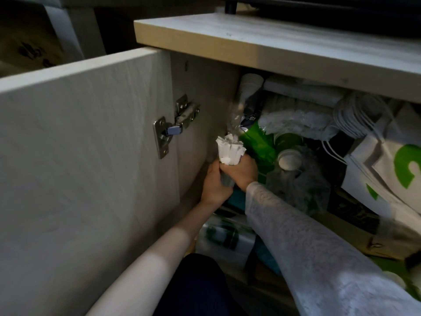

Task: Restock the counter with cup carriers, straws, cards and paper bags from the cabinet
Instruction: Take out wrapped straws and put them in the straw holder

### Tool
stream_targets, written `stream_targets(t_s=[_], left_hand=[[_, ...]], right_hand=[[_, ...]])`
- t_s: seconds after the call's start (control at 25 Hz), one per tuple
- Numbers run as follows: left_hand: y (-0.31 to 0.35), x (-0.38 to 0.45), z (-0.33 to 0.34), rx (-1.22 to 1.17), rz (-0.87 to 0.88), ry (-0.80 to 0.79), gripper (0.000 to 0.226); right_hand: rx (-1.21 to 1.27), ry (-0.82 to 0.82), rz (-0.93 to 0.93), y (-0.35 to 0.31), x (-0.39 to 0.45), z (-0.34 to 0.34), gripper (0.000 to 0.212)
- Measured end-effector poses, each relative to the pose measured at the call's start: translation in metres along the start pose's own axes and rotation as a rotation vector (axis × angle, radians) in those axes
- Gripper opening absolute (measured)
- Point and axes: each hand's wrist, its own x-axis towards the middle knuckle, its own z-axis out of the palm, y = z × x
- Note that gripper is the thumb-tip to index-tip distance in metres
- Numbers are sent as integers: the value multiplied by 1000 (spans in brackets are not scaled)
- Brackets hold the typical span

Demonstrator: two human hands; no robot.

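A bundle of white paper-wrapped straws (230, 149) stands upright at the left side of the open cabinet, its ends fanned out on top. My left hand (213, 184) grips the grey lower part of the bundle from the left. From the right, my right hand (245, 171) curls around the same bundle just under the white tops. A clear plastic wrap (235, 115) trails upward from the bundle. White paper bags with green print (385, 172) lean at the cabinet's right.
The cabinet door (91, 144) stands open on the left, hinge (173, 128) showing. The countertop edge (273, 42) juts out overhead. Inside lie stacked cups (249, 84), a green cup stack (288, 140), plastic-wrapped lids (293, 126) and packaged goods (225, 238) below.
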Motion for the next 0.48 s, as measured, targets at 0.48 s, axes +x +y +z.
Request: stream_targets(t_s=[0.48], left_hand=[[-10,-21,21,106,3,-57,63]], right_hand=[[319,49,55,-23,-6,-58,43]])
